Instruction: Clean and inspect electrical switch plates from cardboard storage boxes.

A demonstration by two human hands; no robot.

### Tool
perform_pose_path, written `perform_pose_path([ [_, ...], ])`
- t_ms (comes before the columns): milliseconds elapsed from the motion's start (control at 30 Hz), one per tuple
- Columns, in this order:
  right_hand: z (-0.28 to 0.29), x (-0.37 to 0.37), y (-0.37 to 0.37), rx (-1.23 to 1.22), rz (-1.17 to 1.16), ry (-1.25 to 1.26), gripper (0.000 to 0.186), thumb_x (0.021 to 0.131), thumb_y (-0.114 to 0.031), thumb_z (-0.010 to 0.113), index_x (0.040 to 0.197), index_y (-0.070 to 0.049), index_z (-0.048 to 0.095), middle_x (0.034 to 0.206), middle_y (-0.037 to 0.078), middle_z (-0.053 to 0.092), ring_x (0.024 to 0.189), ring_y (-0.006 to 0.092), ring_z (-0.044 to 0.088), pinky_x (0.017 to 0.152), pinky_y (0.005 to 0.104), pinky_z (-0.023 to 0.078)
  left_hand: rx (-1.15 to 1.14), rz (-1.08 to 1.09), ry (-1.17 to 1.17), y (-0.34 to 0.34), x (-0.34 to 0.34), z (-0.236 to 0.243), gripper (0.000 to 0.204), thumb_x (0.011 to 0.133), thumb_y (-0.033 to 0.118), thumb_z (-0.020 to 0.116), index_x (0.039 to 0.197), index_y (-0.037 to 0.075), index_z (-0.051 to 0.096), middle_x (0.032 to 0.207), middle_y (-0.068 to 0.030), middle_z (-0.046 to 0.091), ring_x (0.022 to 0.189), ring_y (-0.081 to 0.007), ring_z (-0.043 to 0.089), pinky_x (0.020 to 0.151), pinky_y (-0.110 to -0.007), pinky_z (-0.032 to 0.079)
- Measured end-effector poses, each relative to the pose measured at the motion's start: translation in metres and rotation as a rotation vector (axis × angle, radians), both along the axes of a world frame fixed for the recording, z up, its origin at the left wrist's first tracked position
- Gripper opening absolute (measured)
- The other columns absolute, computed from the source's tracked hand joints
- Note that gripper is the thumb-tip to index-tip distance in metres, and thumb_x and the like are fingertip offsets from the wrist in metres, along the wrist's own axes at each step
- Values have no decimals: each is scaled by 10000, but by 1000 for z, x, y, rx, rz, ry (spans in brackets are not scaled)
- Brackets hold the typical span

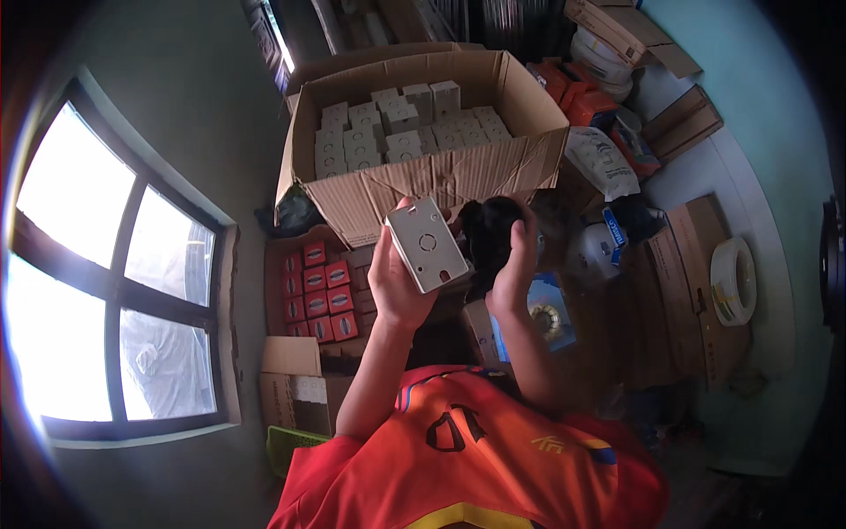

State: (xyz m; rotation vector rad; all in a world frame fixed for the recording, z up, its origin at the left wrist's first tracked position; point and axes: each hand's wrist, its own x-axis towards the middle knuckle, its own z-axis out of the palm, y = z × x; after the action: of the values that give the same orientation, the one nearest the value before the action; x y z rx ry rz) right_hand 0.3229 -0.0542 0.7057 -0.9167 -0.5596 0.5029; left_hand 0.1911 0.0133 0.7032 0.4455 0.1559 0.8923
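A four-pane window (120, 284) glowing with daylight, shadowed grey wall (189, 84) around it, blue-green wall (765, 93) across from the window

There is one left hand (399, 295), one right hand (508, 286), one pale case (427, 246), one large open carton (441, 179), over a dozen pale boxes (359, 143) too overlapped to count exactly, about eleven small red boxes (316, 304), one white coil (722, 282), one four-paned window (119, 295).

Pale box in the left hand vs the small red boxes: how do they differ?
Colour: the pale box is off-white; the red boxes are mostly red.
Face: the pale box shows a ring mark; the red boxes carry an oval print.
Pose: the pale box is tilted in the left hand; the red boxes sit grouped.
Both are boxy.
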Motion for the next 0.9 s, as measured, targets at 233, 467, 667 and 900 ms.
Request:
perform_pose_path([
  [233, -1, 0, -5, -126, -104, -476, 412, 1093, -269, 453, 1384, 0, 563, 1308, 123, 610, 1208, 201, 577, 1086, 351, 430, 300, 255, 490, 0, 12, -1, 623, 975, 220, 654, 1521, 8, 440, 1232, -97, 645, 1087, -178, 642, 933, -318, 533],
  [467, 10, -8, -3, 14, -44, -654, 284, 984, -74, 561, 1239, 20, 642, 1147, 135, 684, 1051, 205, 666, 951, 337, 517, 308, 198, 325, 26, 0, 17, 493, 987, 130, 607, 1462, 43, 507, 1154, -81, 689, 1027, -173, 683, 893, -321, 565],
  [667, 36, -6, -2, -50, -171, -507, 347, 968, -61, 586, 1306, 14, 576, 1186, 103, 644, 1037, 174, 636, 956, 326, 514, 254, 59, 272, 13, 0, 6, 595, 949, 281, 661, 1469, 51, 486, 1204, -81, 673, 1039, -179, 689, 884, -324, 580],
  [900, 15, -21, -19, 150, 159, -621, 610, 839, -85, 806, 1389, 21, 564, 1241, 173, 717, 1200, 243, 670, 1024, 385, 533, 88, 91, 130, 30, -5, 12, 595, 979, 257, 544, 1534, 82, 423, 1269, -120, 639, 1126, -253, 665, 962, -390, 568],
])
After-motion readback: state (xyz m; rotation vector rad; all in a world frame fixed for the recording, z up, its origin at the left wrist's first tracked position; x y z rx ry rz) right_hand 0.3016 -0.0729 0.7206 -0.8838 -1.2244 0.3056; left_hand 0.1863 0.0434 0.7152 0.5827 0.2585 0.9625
